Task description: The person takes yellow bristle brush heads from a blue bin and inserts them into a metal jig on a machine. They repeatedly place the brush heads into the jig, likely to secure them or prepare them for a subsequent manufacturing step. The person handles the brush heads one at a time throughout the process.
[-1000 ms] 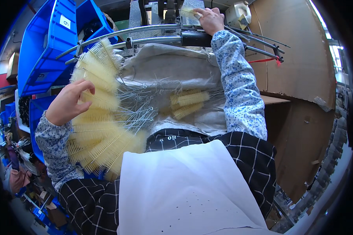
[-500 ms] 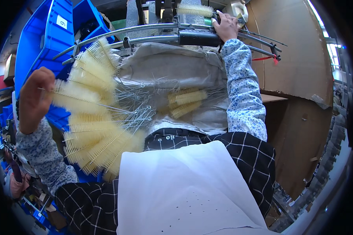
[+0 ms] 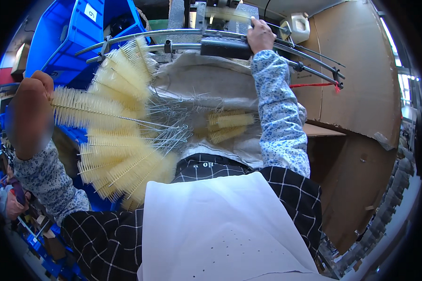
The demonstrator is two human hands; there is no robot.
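My left hand point(image 3: 32, 117), partly blurred, is closed on the bristle-end tip of a pale yellow bottle brush point(image 3: 86, 107). The brush's twisted wire stem runs right, over a fanned pile of similar brushes point(image 3: 122, 157) with looped wire ends. At the far side my right hand point(image 3: 261, 36) has its fingers curled at the right end of another brush point(image 3: 227, 14), which lies across the machine point(image 3: 177, 21) and looks blurred. What those fingers grip is hidden. Several smaller brushes point(image 3: 227, 125) lie on the grey cloth point(image 3: 206, 82) near my lap.
Two curved metal rails point(image 3: 183, 46) with a black sleeve point(image 3: 226, 47) cross before the machine. Blue bins point(image 3: 79, 42) stand at the far left. Cardboard point(image 3: 347, 70) walls the right side, near a white plastic container point(image 3: 297, 27). A red strip point(image 3: 314, 85) hangs from the rail.
My left hand has moved outward to the left with the brush tip. My right hand's fingers have curled in more. The brush at the machine looks more blurred, and the whole view has shifted slightly.
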